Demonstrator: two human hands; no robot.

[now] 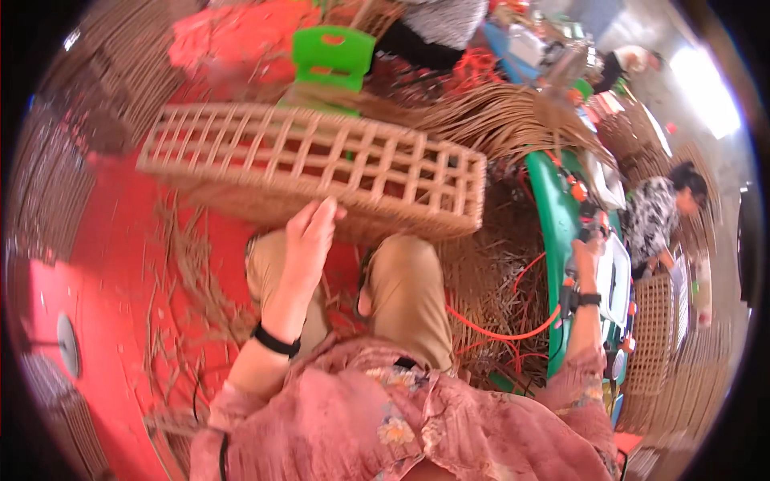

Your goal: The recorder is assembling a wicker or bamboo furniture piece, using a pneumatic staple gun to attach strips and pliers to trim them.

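The wicker lattice frame point(313, 164) looks fully woven; left hand point(309, 240) rests open against its near edge, right hand point(585, 252) seemingly closed on a tool point(591, 227).

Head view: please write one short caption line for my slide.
Seated person's left hand steadies a woven rattan lattice basket on the knees while the right hand reaches toward a green bench.

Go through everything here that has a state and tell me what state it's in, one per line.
Woven basket frame: lying on its side across the knees, open lattice facing up.
Left hand: fingers resting on the basket's near edge, not closed around it.
Right hand: stretched out to the side, at a tool on the green bench; grip unclear.
Orange hose: loose, curving over the straw.
Green plastic stool: upright behind the basket.
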